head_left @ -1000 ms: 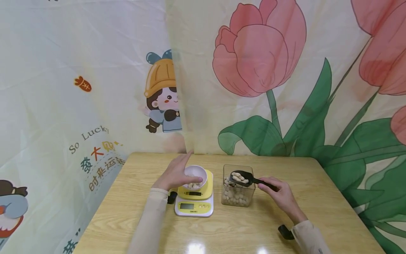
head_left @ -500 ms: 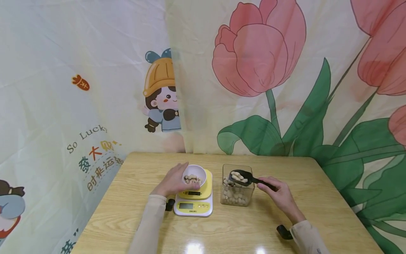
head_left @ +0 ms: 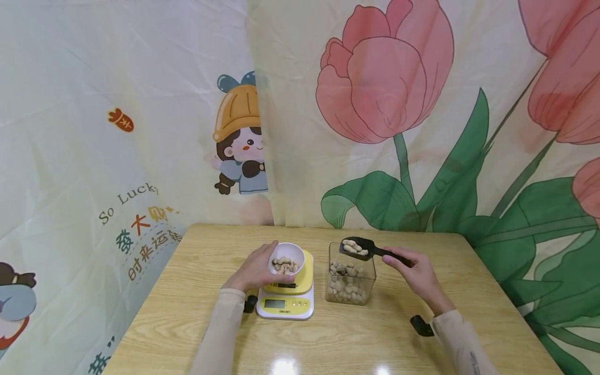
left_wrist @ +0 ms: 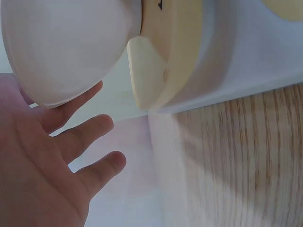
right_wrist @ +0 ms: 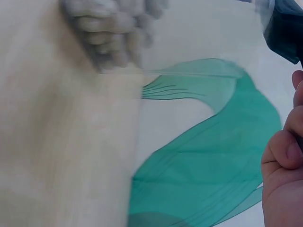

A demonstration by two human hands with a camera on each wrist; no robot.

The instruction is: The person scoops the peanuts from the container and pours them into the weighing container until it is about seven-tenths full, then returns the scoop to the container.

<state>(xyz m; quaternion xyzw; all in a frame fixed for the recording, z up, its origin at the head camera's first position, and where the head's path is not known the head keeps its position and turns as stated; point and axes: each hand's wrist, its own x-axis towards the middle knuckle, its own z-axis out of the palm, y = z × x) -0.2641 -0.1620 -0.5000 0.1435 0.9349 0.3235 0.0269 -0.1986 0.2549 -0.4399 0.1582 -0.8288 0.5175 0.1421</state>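
A white bowl [head_left: 287, 257] of peanuts stands on a yellow kitchen scale [head_left: 285, 304]. My left hand [head_left: 268, 265] holds the bowl's left rim with thumb and forefinger. In the left wrist view my other fingers [left_wrist: 75, 137] spread loosely under the bowl [left_wrist: 66, 47], beside the scale [left_wrist: 189, 56]. My right hand [head_left: 397, 259] grips the handle of a black scoop [head_left: 358, 247] with a few peanuts in it. The scoop hovers just above a clear square container [head_left: 350, 284], partly filled with peanuts. The right wrist view shows my curled fingers [right_wrist: 284, 156] and a dark corner of the scoop [right_wrist: 286, 28].
The scale and container sit mid-way across a light wooden table [head_left: 197, 307], with bare wood to both sides and in front. Printed cloth backdrops [head_left: 384, 130] hang close behind the far edge and along the left.
My left hand came down from over the bowl and took its left rim. My right hand lifted the loaded scoop up out of the container.
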